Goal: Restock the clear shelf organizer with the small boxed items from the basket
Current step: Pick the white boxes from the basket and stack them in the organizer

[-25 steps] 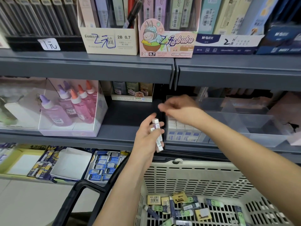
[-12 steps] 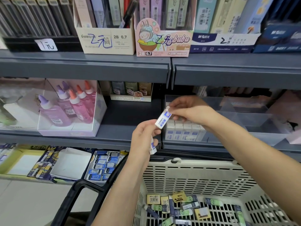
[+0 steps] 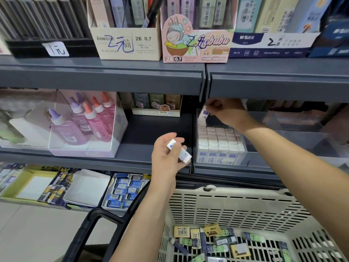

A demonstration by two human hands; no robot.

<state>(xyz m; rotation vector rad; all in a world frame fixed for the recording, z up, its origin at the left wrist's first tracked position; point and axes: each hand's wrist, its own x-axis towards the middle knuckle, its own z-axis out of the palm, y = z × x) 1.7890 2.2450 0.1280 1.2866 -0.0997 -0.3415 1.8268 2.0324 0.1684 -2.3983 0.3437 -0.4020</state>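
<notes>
Half a second before this moment, your right hand was lifting a white-and-blue box off your left hand in front of the shelf. By this moment it had carried that box to the rear left corner of the clear organizer, just under the upper shelf lip. The fingertips pinched the box, which sat tilted above the back row and was not yet seated.

Your left hand had dropped slightly and stayed left of the organizer, its fingers curled round a remaining box. I could not tell whether it held more than one.

Judgement: one placement was in progress and at least one box was queued. The standing rows filled the front of that compartment, and only the back had room. The compartments to the right looked largely unfilled.

The basket sat below the shelf with its dark handle at the left. A loose scatter of small boxes lay in it, so much restocking remained.

The grey middle shelf also carried a case of pink glue bottles. Trays of packaged stock sat on the tier below, above a pale floor.
</notes>
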